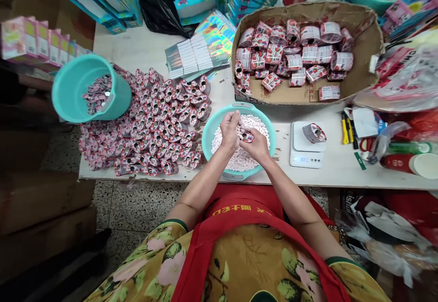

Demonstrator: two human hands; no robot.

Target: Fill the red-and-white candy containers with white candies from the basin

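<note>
"What's in the near-middle basin?"

"Small, pale pink pellets; it's a turquoise basin with handles, and both hands are over it."

"And the fingers?"

"The right hand grips a printed oval container above the pellets, its end facing up. The left hand is just beside it, fingers bunched; I can't tell whether pellets are in them."

"Other containers?"

"Left of the basin, many like it stand packed in a crowd. At the far left of those, a turquoise bucket holds a heap of small pinkish pieces."

"And to the right?"

"A digital scale with one printed pack on it. Beyond, on the far side, a cut-down cardboard box holds many printed packs, loosely piled, its near floor partly bare."
</note>
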